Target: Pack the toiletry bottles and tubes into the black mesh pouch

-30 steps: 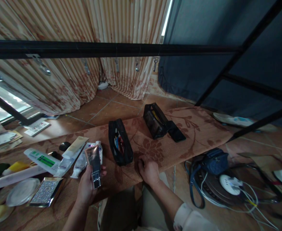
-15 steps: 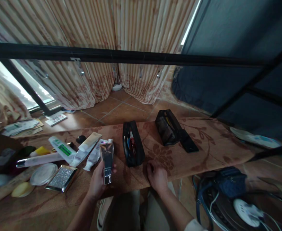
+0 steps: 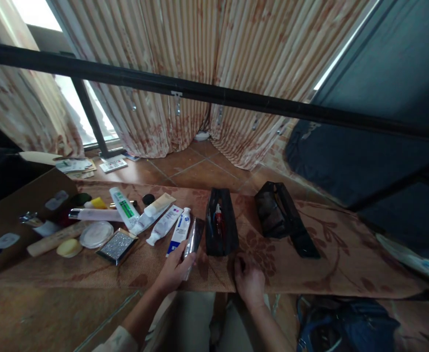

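My left hand [image 3: 173,272] is closed around a shiny metallic tube [image 3: 193,238], holding it just left of an open black pouch [image 3: 220,229] that has red and blue items inside. My right hand [image 3: 249,281] rests with curled fingers on the patterned brown mat [image 3: 346,264], just below that pouch; nothing shows in it. A second black mesh pouch [image 3: 277,215] stands further right, with a flat black case [image 3: 308,246] beside it.
Several tubes [image 3: 163,224], a silver patterned compact [image 3: 118,246], a round white lid [image 3: 96,234] and a yellow soap-like disc [image 3: 69,248] lie at the left. A cardboard box [image 3: 12,210] sits far left. A black bar [image 3: 214,95] crosses overhead. A blue bag [image 3: 350,325] lies lower right.
The view has swung left and up. My left hand has carried the metallic tube rightwards and lower, close to the open black pouch. My right hand stays by the pouch.
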Available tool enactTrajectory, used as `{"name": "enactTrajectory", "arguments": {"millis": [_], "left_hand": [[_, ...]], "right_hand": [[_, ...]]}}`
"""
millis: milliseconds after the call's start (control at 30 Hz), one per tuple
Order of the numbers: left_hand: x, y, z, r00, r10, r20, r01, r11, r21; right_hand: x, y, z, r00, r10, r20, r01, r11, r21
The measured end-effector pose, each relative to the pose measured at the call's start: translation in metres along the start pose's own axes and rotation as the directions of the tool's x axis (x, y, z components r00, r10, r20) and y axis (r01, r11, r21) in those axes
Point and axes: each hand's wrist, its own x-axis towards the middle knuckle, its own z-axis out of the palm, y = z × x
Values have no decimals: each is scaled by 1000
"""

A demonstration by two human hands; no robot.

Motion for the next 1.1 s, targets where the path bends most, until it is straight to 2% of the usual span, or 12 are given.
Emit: {"name": "enactTrajectory", "arguments": {"millis": [200,367,600,833,1000,1100], "left_hand": [[2,-4,2,1000,-18,-9,18,997,-75],[3,-8,1,1000,18,-11,-18,999,-40],[2,-7,1,1000,8,3,-8,1000,-29],[2,-6,3,999,-11,-49,8,998,-65],[6,15,-10,983,55,-178,-33,992,121],[14,26,-27,954,85,-288,4,955,295]], "right_hand": [[0,0,-1,1000,-24,-18,24,1000,-2],[0,-1,-2,1000,-23,-12,23,1000,-9],[-1,-2,-2,1000,2,-6,-2,1000,-28],[0,-2,-3,1000,-9,-10,9,1000,-28],[0,-1,-2,1000,-16,-4,16,999,-29],[-1,-1,-2,1000,-7,-7,7,999,-32]]}}
